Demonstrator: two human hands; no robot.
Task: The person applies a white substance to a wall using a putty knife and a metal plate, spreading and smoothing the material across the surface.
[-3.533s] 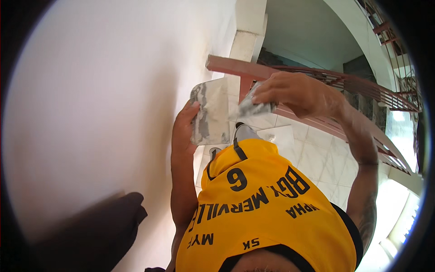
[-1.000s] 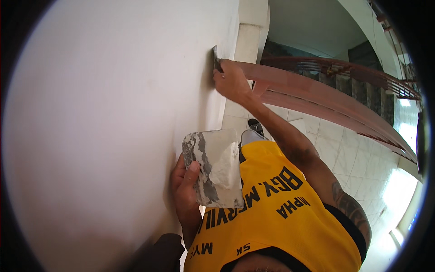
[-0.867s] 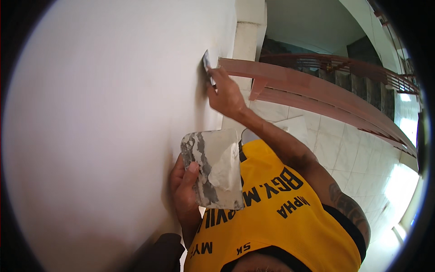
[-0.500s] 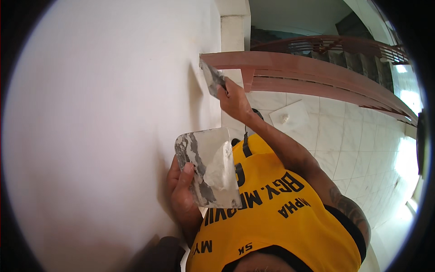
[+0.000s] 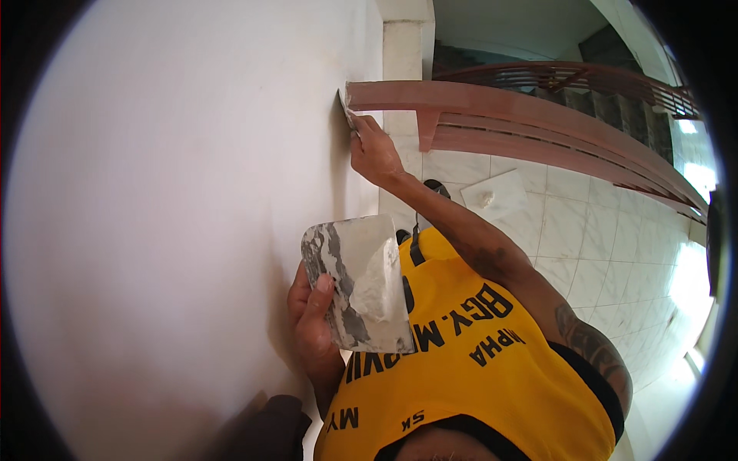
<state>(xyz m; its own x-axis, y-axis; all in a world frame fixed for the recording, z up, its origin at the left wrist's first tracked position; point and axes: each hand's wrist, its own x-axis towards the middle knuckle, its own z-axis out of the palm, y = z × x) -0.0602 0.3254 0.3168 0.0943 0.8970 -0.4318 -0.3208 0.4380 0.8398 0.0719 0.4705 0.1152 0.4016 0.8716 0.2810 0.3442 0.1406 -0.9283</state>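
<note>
Beside the wall end of the railing (image 5: 507, 106), our right hand (image 5: 375, 156) pinches a scraper (image 5: 346, 109) between thumb and fingers, blade at the wall (image 5: 192, 192). Nearer us than the railing, our left hand (image 5: 314, 307) grips a board (image 5: 357, 237) bearing a mound of white paste (image 5: 375, 290); thumb on top, other fingers mostly hidden. Lower than the railing, a pale sheet (image 5: 509, 184) carries a lump (image 5: 487, 200).

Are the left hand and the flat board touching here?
Touching. The head view shows the left hand gripping the flat board, thumb lying over its left part.
</note>
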